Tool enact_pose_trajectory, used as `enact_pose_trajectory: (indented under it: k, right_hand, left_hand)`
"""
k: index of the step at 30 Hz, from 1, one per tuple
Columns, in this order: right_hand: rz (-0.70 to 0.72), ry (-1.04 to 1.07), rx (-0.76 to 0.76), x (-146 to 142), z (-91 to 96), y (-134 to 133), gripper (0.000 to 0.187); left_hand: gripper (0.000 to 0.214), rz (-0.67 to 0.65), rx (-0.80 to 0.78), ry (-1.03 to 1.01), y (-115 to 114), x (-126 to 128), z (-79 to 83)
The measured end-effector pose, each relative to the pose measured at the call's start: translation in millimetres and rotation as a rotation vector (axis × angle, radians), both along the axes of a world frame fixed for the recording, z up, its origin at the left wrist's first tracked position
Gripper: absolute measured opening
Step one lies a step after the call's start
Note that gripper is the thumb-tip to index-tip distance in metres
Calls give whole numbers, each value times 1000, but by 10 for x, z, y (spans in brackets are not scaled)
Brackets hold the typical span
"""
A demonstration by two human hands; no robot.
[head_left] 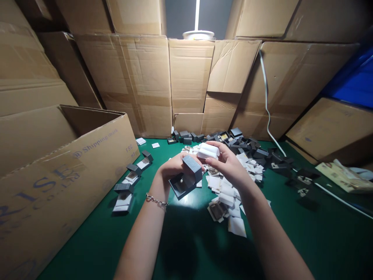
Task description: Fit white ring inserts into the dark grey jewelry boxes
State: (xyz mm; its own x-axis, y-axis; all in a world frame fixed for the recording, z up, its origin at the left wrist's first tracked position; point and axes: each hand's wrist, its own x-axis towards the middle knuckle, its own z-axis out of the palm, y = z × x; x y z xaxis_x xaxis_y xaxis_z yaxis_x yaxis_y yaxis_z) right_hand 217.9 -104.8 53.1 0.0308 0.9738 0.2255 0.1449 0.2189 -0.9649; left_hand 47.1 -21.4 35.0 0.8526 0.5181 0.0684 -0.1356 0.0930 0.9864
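Observation:
My left hand is closed around a small dark grey hinged jewelry box, tilted with its lid up. Part of the box's dark inside shows; the left fingertips are hidden behind it. Just beyond the box, my right hand grips a white folded pad between thumb and fingers. The pad's left end comes close to the left fingers, and whether they touch cannot be made out. Below and right of the pad lies a heap of white inserts on the green tabletop.
Three opened boxes with white inserts stand in a row at left, beside a large open carton. Many dark boxes are piled at back right. Stacked cartons wall the back. A white cable hangs at right.

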Motion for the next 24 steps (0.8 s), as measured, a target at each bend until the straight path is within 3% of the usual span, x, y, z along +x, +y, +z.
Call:
enact_pose_trajectory:
  k: [5, 10, 17, 24]
  right_hand:
    - [-4, 46, -37, -9, 34, -6, 59]
    - [-11, 68, -52, -44, 74, -39, 58]
    - [104, 11, 23, -20, -5, -63, 50]
    - [216, -90, 80, 6, -8, -88, 46]
  left_hand:
    - [56, -22, 16, 9, -1, 14, 28]
    - [43, -48, 17, 40, -5, 43, 56]
    - [34, -126, -29, 5, 53, 25, -43]
    - [37, -47, -174, -38, 7, 2, -37]
